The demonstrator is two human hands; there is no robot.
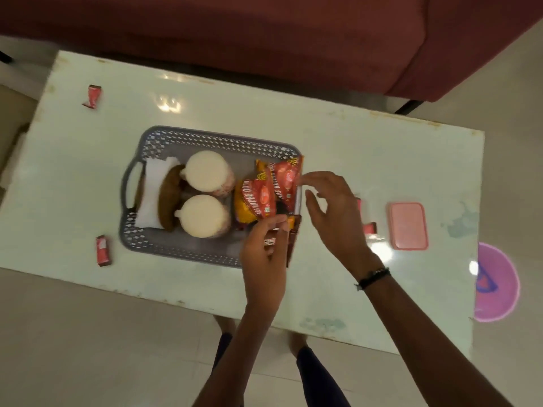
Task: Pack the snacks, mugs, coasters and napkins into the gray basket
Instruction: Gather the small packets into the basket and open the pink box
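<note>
Red foil snack packets (266, 198) stand upright at the gray plastic basket's (164, 136) right end — left hand (264, 248) pinches one's bottom corner; right hand (332, 207), fingers apart, hovers beside them.

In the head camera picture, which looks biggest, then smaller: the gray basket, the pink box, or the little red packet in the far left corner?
1. gray basket
2. pink box
3. little red packet

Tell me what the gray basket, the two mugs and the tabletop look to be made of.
Gray basket: likely molded plastic, matte, with lattice-perforated walls and a cut-out handle.
Mugs: probably glazed ceramic, smooth pale bases showing since they look upturned.
Tabletop: glossy, glass-like or laminate; it mirrors the lamps sharply.
</note>
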